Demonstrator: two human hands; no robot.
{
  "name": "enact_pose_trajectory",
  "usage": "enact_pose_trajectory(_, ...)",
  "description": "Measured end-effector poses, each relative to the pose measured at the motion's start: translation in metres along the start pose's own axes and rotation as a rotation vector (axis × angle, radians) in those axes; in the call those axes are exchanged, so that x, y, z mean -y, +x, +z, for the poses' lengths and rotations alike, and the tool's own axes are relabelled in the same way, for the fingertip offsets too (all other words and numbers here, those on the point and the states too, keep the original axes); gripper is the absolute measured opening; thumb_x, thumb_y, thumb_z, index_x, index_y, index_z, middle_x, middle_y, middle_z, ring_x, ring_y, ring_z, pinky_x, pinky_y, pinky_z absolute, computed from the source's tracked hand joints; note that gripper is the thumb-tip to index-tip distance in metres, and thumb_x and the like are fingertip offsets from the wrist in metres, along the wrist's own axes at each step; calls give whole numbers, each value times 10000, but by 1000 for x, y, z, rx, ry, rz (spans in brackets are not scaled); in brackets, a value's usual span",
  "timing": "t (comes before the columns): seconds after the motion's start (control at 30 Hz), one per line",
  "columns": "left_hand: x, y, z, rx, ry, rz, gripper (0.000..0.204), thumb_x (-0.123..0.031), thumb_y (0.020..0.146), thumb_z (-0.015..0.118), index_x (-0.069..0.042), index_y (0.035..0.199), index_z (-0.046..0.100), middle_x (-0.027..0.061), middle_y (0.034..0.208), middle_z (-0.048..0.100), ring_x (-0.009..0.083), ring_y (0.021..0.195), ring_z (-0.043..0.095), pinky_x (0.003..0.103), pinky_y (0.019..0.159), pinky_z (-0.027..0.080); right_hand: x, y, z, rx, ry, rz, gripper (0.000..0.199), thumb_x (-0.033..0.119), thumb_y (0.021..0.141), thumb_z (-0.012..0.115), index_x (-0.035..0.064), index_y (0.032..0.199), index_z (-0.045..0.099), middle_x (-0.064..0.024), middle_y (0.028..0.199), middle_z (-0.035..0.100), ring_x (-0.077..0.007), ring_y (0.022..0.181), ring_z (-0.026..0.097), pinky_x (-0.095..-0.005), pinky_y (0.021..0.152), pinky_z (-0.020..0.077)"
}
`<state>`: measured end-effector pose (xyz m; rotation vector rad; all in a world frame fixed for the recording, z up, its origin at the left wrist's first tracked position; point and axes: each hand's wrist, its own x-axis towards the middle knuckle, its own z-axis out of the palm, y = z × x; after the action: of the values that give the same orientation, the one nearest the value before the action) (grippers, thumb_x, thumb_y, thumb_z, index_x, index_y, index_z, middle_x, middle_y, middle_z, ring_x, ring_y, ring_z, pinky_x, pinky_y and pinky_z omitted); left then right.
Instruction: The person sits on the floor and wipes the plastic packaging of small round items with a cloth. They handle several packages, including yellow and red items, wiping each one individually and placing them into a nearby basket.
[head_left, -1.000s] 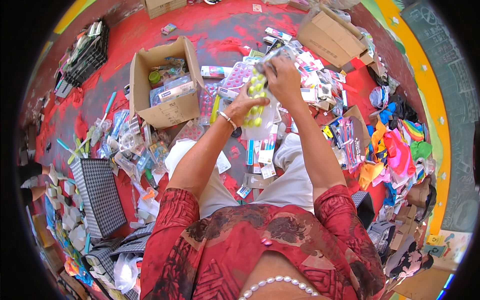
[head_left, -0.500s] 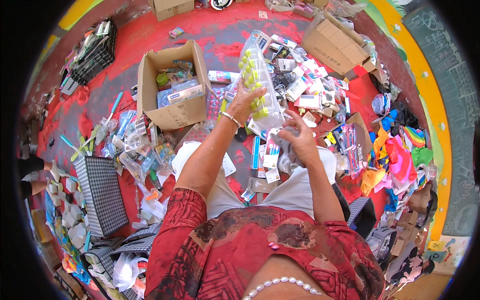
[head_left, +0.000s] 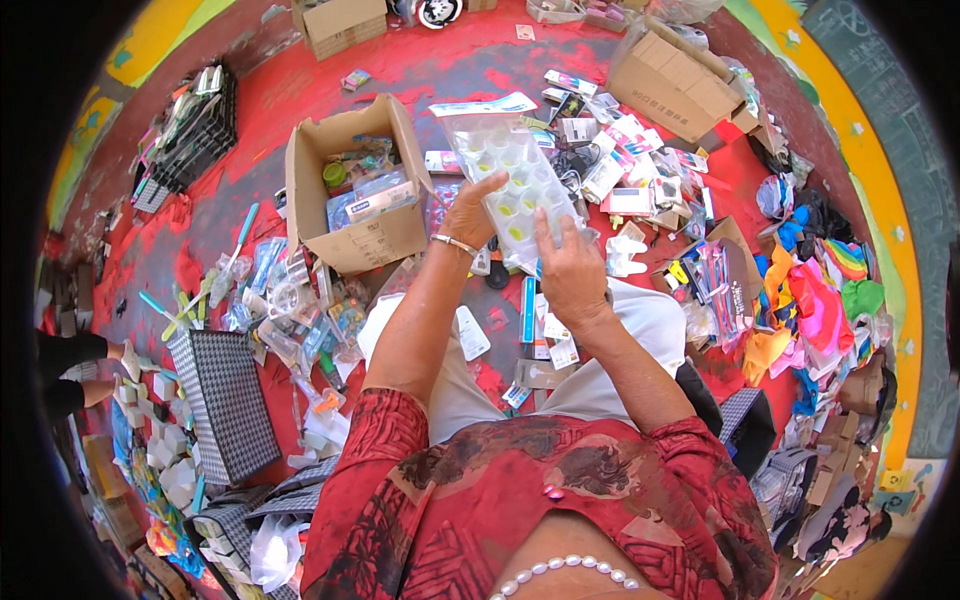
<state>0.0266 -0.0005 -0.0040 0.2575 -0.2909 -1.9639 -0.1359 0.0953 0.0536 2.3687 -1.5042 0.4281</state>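
Clear plastic packet (head_left: pixel 515 185) of small round pieces is up in front of the person, held tilted above the lap and the littered red floor (head_left: pixel 300 90). Left hand (head_left: pixel 472 212) has its grip pinched on the packet's lower left edge, thumb on top, fingers tucked behind and out of sight. Right hand (head_left: pixel 570 272) lies flat against the lower right part, fingers pressed together along the plastic (whether they curl round the back, I cannot tell). What sits in the packet's pockets is hard to make out, pale rounds with a yellow-green tint, nothing sharper than that.

Just left of the hands stands an open cardboard box (head_left: pixel 350 190) with packaged goods inside. Behind the packet, a heap of small boxed items (head_left: pixel 625 160) spreads toward a bigger cardboard carton (head_left: pixel 675 80). A checked flat case (head_left: pixel 225 400) lies at lower left, and bright cloth (head_left: pixel 815 305) piles up at the right.

Another person's hand (head_left: pixel 128 362) reaches in at the far left edge, arm cut off by the rim. Open floor shows only at top centre; everywhere near the knees is crowded.
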Motion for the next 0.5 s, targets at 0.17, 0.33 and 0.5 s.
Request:
enact_pose_trajectory(0.17, -7, -9, 8, -14, 161, -38, 481, 23, 705, 570, -5, 1178, 492, 140, 1088, 605, 281, 989, 603, 432, 884, 486, -19, -7, -40, 140, 466, 38, 306, 64, 794, 568, 34, 1099, 585, -168, 1008, 598, -267, 766, 619, -333, 664, 496)
enact_pose_trajectory(0.33, -1, -10, 10, 15, 161, -101, 609, 87, 649, 528, -34, 1240, 447, 135, 1139, 574, 277, 996, 599, 445, 858, 507, -41, 22, -71, -193, 781, 466, 160, 133, 847, 588, 16, 954, 608, -103, 875, 598, -217, 757, 572, -300, 704, 445)
enact_pose_trajectory(0.5, 10, -16, 9, 24, 179, -44, 531, 3, 725, 526, -69, 1246, 455, 106, 1154, 560, 240, 1012, 593, 391, 847, 516, -6, 52, -20, -286, 697, -78, 308, 123, 715, 667, 63, 1002, 572, -126, 1029, 524, -312, 956, 520, -403, 798, 421)
